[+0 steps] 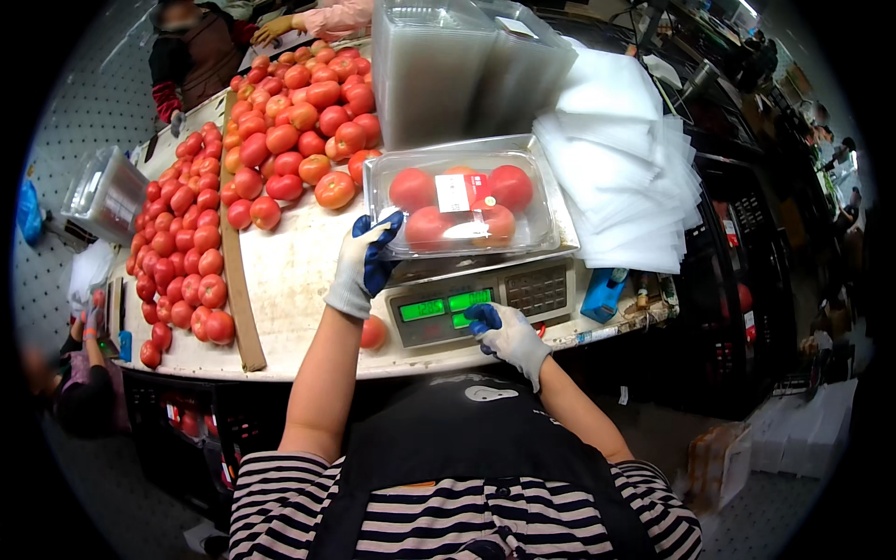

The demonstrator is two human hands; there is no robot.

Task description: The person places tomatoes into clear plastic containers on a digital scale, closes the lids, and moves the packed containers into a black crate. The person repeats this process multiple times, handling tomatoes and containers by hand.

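A clear plastic clamshell box [546, 210] with several tomatoes and a red and white label lies over the metal pan [564, 234] of a digital scale [448, 308]. My left hand [365, 260], in a white glove with blue coating, grips the box at its left edge. Close above the scale's lit green display, my right hand [507, 336] has its gloved fingers curled; whether something small is between them cannot be told. A single tomato [373, 332] rests on the table left of the scale, near my left wrist.
Tomatoes [283, 138] lie on both sides of a wooden divider [241, 308]. Behind the scale stand stacked plastic boxes [434, 77]; white foam sheets [616, 168] and a blue tape dispenser [603, 294] are at right. Other people stand across the table and at far left.
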